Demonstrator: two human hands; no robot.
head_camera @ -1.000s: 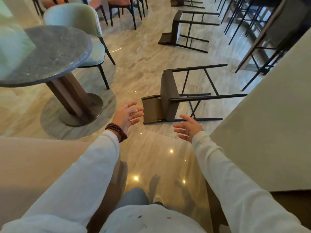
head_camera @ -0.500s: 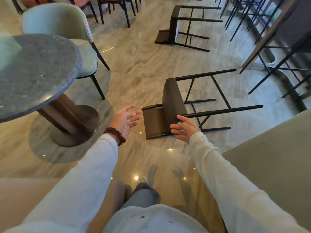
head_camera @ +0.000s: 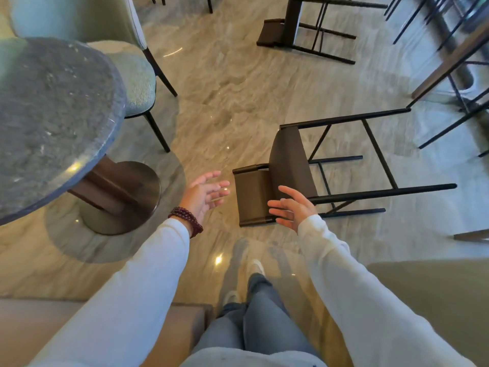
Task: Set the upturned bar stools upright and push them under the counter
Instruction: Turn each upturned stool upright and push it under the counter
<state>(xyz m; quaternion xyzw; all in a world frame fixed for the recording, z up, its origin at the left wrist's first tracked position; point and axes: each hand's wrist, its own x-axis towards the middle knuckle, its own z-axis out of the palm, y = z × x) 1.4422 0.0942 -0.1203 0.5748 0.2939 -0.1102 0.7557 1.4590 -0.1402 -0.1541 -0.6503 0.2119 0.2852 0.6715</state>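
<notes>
I see a polished stone floor [head_camera: 238, 88] across the whole view. A round dark table [head_camera: 53, 115] on a pedestal base stands at the left, and a green padded chair [head_camera: 132, 75] is tucked against its far side. The near stool [head_camera: 288, 160] lies on its side on the floor at centre right. Its seat stands on edge, its backrest lies toward the left, and its four black legs point to the right. The far stool [head_camera: 291, 22] lies the same way at the far centre, well apart from the near one. The counter [head_camera: 455, 56] runs along the far right edge, with thin black legs of other stools under it. The tips of the near stool's legs are close to the counter but not beneath it. Both arms reach forward in white sleeves. The left hand [head_camera: 203, 194] is held open, fingers spread and palm turned inward, with nothing in it, just left of the near stool's backrest and clear of it. The right hand [head_camera: 293, 207] is also spread open and holds nothing. It overlaps the backrest and seat in the view, and I cannot tell whether it touches them. A dark beaded bracelet [head_camera: 185, 219] sits on the left wrist.
</notes>
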